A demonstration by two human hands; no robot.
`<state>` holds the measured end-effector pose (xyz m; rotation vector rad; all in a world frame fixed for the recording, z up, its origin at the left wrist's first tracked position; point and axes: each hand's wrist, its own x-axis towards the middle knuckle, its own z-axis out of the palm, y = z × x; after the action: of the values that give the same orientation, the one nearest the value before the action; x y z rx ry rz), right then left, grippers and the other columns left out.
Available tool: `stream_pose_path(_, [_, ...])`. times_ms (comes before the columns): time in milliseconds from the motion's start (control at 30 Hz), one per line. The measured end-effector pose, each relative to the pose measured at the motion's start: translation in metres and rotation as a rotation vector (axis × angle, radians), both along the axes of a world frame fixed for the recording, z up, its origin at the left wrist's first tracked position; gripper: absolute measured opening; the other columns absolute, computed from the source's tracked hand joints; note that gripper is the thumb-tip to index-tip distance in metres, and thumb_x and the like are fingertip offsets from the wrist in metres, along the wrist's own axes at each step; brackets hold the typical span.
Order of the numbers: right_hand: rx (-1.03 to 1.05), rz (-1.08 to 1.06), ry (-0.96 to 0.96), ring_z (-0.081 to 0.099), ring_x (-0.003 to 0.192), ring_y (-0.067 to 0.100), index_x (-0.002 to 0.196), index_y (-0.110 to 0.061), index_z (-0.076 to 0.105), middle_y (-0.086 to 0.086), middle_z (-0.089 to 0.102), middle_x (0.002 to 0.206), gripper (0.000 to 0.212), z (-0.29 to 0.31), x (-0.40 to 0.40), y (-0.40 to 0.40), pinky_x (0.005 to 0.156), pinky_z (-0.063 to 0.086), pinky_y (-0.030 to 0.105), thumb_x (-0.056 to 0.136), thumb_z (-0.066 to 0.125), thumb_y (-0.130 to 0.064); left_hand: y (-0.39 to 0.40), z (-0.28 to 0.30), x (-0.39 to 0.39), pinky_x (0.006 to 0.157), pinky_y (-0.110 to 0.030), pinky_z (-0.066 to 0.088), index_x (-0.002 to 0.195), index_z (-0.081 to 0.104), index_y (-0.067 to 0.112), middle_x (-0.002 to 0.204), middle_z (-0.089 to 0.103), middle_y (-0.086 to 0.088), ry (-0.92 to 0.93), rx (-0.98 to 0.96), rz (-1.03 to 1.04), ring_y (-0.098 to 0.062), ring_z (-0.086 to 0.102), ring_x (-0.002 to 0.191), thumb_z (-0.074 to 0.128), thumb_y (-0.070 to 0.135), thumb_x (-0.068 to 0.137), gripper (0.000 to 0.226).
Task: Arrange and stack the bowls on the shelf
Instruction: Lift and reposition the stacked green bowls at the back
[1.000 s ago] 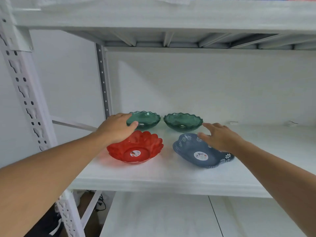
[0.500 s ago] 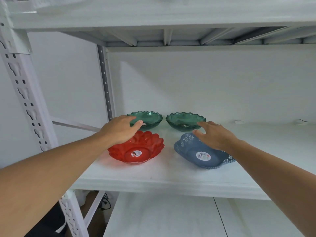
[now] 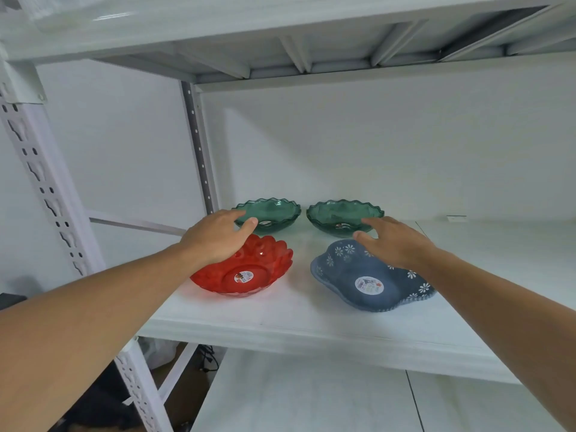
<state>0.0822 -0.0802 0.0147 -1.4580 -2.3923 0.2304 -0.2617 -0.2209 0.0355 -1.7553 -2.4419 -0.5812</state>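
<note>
Both hands are open and empty: the left hand reaches the green bowl behind the red bowl, the right hand its twin. Best to grip each rim firmly, then nest one inside the other.

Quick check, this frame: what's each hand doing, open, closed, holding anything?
Left hand: open, holding nothing, reaching over the red bowl.
Right hand: open, holding nothing, above the blue bowl.
</note>
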Motion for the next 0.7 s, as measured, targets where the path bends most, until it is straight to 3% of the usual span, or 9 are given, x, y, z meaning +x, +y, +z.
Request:
stream_pose_path(300, [-0.029, -0.003, 0.016, 0.044, 0.145, 0.029, 0.159, -0.024, 0.041, 0.010, 0.045, 0.161, 0.069, -0.004, -0.021, 0.025, 0.114, 0.038, 0.045, 0.102, 0.041, -0.062, 0.028, 0.000, -0.020, 0.117, -0.045, 0.038, 0.159, 0.046, 0.032, 0.166, 0.044, 0.002, -0.048, 0.009, 0.000, -0.024, 0.043, 0.149, 0.027, 0.076, 0.098, 0.077])
stream_pose_path(467, [-0.025, -0.045, 0.008, 0.049, 0.139, 0.029, 0.156, -0.024, 0.045, 0.008, 0.050, 0.156, 0.059, 0.001, -0.037, 0.038, 0.108, 0.040, 0.042, 0.105, 0.043, -0.053, 0.068, -0.003, -0.050, 0.100, -0.039, 0.046, 0.151, 0.053, 0.032, 0.152, 0.059, -0.001, -0.097, 0.028, -0.055, -0.024, 0.059, 0.128, 0.026, 0.072, 0.099, 0.072])
stream_pose_path(533, [-0.033, -0.089, 0.028, 0.050, 0.138, 0.029, 0.154, -0.023, 0.048, 0.008, 0.051, 0.154, 0.055, 0.007, -0.043, 0.047, 0.107, 0.039, 0.040, 0.105, 0.045, -0.049, 0.084, -0.004, -0.064, 0.096, -0.034, 0.042, 0.154, 0.051, 0.030, 0.155, 0.055, -0.001, -0.121, 0.041, -0.085, -0.024, 0.055, 0.134, 0.029, 0.068, 0.103, 0.068])
stream_pose_path(700, [-0.057, -0.204, 0.030, 0.049, 0.138, 0.030, 0.157, -0.029, 0.042, 0.007, 0.048, 0.157, 0.065, 0.019, -0.055, 0.079, 0.107, 0.041, 0.045, 0.100, 0.042, -0.060, 0.121, 0.000, -0.100, 0.117, -0.041, 0.037, 0.162, 0.041, 0.030, 0.168, 0.040, 0.000, -0.166, 0.010, -0.083, -0.025, 0.041, 0.150, 0.028, 0.074, 0.100, 0.078])
